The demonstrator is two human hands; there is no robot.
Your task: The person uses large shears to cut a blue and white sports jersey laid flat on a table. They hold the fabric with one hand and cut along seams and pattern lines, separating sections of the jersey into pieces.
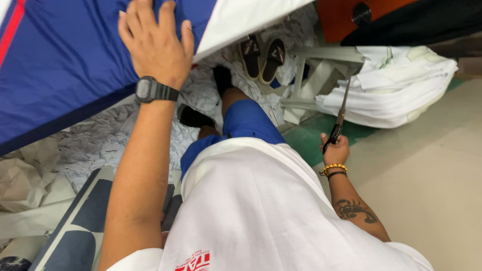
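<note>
Fabric: blue cloth (62, 52) with a red stripe and white panels lay spread over the table edge, which ran across the top of the view.
Left hand: your left hand (155, 37) rested flat on the blue cloth, fingers spread and palm down, pressing and gripping nothing; a dark wristwatch (151, 91) sat just below it.
Left arm: you held it almost straight, reaching up and forward from the shoulder to the cloth.
Right hand: your right hand (335, 151) hung low, well to the right of the blue cloth and apart from it, its fingers curled shut around the dark handles of a pair of scissors (339, 117).
Scissors: the blades pointed up and away from you, toward a bundle of white fabric (392, 88) on the floor; whether the blades stood parted could not be told.
Right arm: you kept it bent down at your side, a beaded bracelet (332, 169) at the wrist.
Below the cloth: paper scraps (105, 137) littered the floor under the table, with a pair of sandals (262, 54) beyond your feet.
Doing it well: by the look of it, you would do best to keep that palm flat and firm so the cloth lies smooth, and to keep the scissor points turned away from your leg while they hang idle.
</note>
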